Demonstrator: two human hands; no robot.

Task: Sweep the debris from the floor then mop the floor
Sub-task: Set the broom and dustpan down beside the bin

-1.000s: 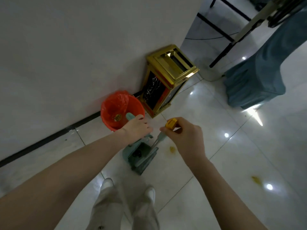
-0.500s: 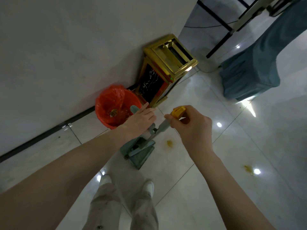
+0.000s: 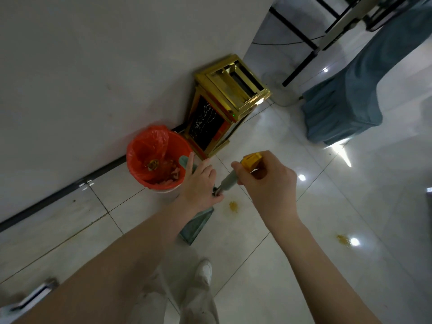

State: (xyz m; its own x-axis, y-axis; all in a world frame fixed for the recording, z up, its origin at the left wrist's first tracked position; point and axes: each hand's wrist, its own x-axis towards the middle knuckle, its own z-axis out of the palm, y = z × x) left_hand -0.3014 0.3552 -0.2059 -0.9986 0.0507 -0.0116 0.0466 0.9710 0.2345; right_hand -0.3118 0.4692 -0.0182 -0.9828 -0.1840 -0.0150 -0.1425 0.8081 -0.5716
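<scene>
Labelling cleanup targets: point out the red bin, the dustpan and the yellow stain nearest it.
red bin (image 3: 180,139), head view, bag-covered rim
dustpan (image 3: 196,226), head view, dark side panel
yellow stain (image 3: 233,206), head view, smear's centre

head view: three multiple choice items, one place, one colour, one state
1. Where is the red-lined bin?
A) by the wall, left of the gold bin in the picture
B) on top of the gold bin
C) right of the gold bin

2. What colour is the cap on the broom handle?
A) blue
B) yellow
C) black

3. What is the right hand doing?
A) hanging open
B) resting on the gold bin
C) gripping the broom handle

Answers: 1 A, it stands at the wall's foot beside the gold bin; 2 B, the cap is bright yellow; 3 C, its fingers curl round the handle.
</scene>
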